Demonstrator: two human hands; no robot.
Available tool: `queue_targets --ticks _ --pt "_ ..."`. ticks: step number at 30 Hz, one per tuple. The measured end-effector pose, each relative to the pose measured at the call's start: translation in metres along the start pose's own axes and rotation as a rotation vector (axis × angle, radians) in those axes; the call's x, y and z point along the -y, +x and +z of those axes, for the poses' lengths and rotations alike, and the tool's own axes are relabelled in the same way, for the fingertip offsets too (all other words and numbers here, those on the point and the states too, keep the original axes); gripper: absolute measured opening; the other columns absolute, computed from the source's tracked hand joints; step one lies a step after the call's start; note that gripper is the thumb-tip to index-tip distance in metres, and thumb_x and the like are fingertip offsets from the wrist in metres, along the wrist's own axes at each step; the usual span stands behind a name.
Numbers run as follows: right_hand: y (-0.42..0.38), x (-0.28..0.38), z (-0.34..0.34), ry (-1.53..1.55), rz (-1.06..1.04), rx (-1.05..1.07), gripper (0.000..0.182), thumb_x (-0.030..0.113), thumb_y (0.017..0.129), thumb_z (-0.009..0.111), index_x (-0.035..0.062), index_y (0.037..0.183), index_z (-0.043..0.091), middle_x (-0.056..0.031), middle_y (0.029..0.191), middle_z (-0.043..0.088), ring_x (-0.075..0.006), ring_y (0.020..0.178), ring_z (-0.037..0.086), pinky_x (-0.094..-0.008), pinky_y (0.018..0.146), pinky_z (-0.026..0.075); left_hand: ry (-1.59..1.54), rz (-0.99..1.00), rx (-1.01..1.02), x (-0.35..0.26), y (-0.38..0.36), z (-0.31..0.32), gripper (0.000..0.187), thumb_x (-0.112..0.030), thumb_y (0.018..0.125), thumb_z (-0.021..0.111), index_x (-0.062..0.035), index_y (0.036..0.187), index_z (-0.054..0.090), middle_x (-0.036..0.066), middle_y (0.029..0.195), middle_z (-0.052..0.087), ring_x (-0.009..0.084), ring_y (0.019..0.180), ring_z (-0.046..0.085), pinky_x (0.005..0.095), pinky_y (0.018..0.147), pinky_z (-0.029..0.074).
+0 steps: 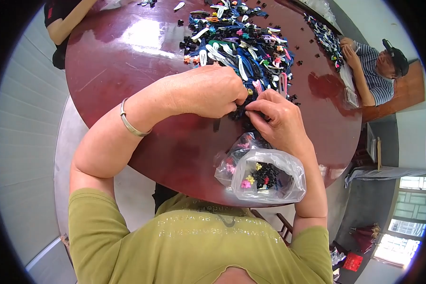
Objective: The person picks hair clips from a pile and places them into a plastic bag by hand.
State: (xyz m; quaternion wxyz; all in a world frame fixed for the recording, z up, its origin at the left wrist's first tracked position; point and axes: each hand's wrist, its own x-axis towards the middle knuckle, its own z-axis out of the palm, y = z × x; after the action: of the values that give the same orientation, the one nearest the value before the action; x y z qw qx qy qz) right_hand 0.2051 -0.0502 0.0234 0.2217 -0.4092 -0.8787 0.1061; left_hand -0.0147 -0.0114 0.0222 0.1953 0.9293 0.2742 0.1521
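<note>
A heap of hair clips (244,57) lies on the table, with white, blue and black snap clips and small coloured flower claw clips mixed together. My left hand (217,92), closed in a pinch, is at the near edge of the heap. Facing it, my right hand (280,118) also pinches, its fingertips close to the left ones. Small dark bits show at the fingertips, but what each hand holds is too small to make out. Below my right hand an open clear plastic bag (292,177) contains black claw clips and a few pink, yellow and red flower ones.
The round, dark red table (175,161) has a glossy top with reflections. At the right, a person (376,71) in a striped shirt sits by another clip pile (327,42). Another person's arm (71,23) reaches in at the upper left. Loose clips are scattered around the heap.
</note>
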Motion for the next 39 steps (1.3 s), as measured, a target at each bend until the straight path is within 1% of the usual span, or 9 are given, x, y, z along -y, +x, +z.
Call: queue_targets --ticks 9,12,15,18,23,29,32,35,39 --pt "-0.001 0.002 -0.003 0.033 0.120 0.037 0.011 0.015 0.079 0.073 0.0065 0.086 0.070 -0.0079 0.087 0.063 -0.0291 0.077 0.065 -0.0389 0.067 0.052 0.027 -0.083 -0.003 -0.006 0.001 -0.005 0.011 -0.006 0.077 0.066 -0.0010 0.087 0.068 0.013 0.083 0.067 0.0316 0.082 0.067 0.0415 0.072 0.053" --pt "-0.001 -0.003 -0.002 0.070 0.101 0.038 0.009 0.012 0.079 0.073 0.0055 0.084 0.070 -0.0074 0.084 0.064 -0.0266 0.072 0.066 -0.0363 0.064 0.052 0.058 -0.073 -0.012 -0.007 0.001 -0.004 0.011 -0.007 0.078 0.066 -0.0017 0.087 0.067 0.013 0.082 0.067 0.0316 0.082 0.067 0.0422 0.071 0.053" --pt "0.001 -0.005 -0.004 0.242 0.149 -0.018 0.007 0.009 0.078 0.073 0.0051 0.084 0.071 -0.0069 0.081 0.065 -0.0227 0.068 0.065 -0.0333 0.062 0.052 0.076 -0.055 -0.057 -0.005 0.000 -0.003 0.010 -0.008 0.079 0.065 -0.0024 0.087 0.067 0.013 0.081 0.067 0.0324 0.081 0.067 0.0432 0.070 0.053" --pt "0.003 -0.004 -0.009 0.261 0.207 -0.031 0.008 0.007 0.077 0.073 0.0048 0.084 0.072 -0.0063 0.080 0.065 -0.0194 0.066 0.065 -0.0310 0.060 0.051 0.083 -0.049 -0.068 -0.002 0.000 -0.003 0.009 -0.008 0.080 0.064 -0.0029 0.087 0.067 0.013 0.081 0.067 0.0331 0.080 0.067 0.0444 0.069 0.053" --pt "-0.001 0.000 -0.005 0.110 0.174 0.073 0.015 0.014 0.077 0.076 0.0058 0.089 0.071 -0.0082 0.085 0.064 -0.0268 0.074 0.066 -0.0368 0.068 0.053 0.118 -0.067 -0.045 -0.004 0.000 -0.003 0.009 -0.007 0.080 0.063 -0.0030 0.087 0.067 0.014 0.081 0.067 0.0338 0.080 0.067 0.0455 0.070 0.053" --pt "-0.002 0.003 0.001 0.022 0.068 0.009 0.009 0.011 0.079 0.072 0.0051 0.085 0.068 -0.0080 0.080 0.062 -0.0284 0.073 0.065 -0.0388 0.065 0.052 0.108 -0.090 -0.039 -0.003 -0.001 -0.005 0.012 -0.008 0.080 0.065 -0.0026 0.090 0.068 0.015 0.084 0.068 0.0343 0.083 0.067 0.0449 0.072 0.053" --pt "-0.002 0.001 0.000 0.054 0.090 0.029 0.010 0.010 0.078 0.072 0.0048 0.085 0.068 -0.0083 0.082 0.062 -0.0280 0.073 0.065 -0.0379 0.064 0.052 0.107 -0.091 -0.054 -0.002 -0.001 -0.005 0.014 -0.008 0.080 0.065 -0.0024 0.092 0.068 0.015 0.085 0.069 0.0344 0.084 0.067 0.0447 0.073 0.053" --pt "0.000 0.000 -0.001 0.103 0.115 -0.049 0.011 0.010 0.078 0.073 0.0057 0.086 0.068 -0.0081 0.083 0.063 -0.0277 0.073 0.065 -0.0374 0.063 0.052 0.109 -0.092 -0.075 -0.001 -0.001 -0.006 0.013 -0.009 0.081 0.065 -0.0025 0.093 0.068 0.014 0.085 0.069 0.0347 0.083 0.067 0.0446 0.074 0.053" --pt "0.002 -0.003 0.007 0.066 0.062 -0.123 0.013 0.011 0.077 0.074 0.0074 0.089 0.070 -0.0074 0.084 0.063 -0.0265 0.072 0.065 -0.0365 0.063 0.052 0.135 -0.104 -0.039 -0.002 0.000 -0.006 0.012 -0.009 0.084 0.063 -0.0026 0.093 0.068 0.014 0.085 0.068 0.0348 0.083 0.067 0.0447 0.073 0.053"
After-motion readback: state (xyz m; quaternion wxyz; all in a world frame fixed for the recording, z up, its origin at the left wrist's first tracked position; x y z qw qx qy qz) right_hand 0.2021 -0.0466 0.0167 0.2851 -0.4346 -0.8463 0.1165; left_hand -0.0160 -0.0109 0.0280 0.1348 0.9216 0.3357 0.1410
